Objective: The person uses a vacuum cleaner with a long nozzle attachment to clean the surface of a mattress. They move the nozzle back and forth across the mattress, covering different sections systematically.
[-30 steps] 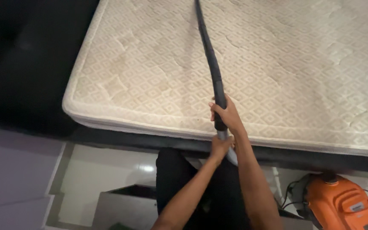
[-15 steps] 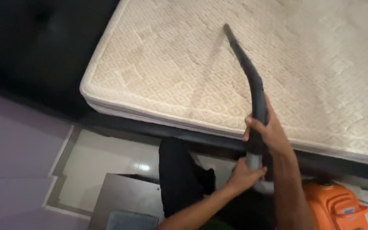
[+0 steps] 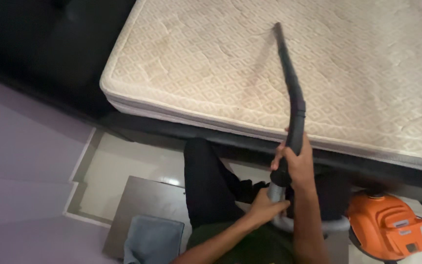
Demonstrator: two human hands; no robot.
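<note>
Hand angles vacuum wand up-left.

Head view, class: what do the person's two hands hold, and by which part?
A black vacuum wand. The right hand holds its lower end; the left hand holds the ribbed grey hose just below.

- This is a bedroom in a home.
- A bare quilted mattress lies on a dark bed frame.
- An orange vacuum cleaner sits on the glossy tiled floor.
- A grey mat lies beside the bed.
</note>
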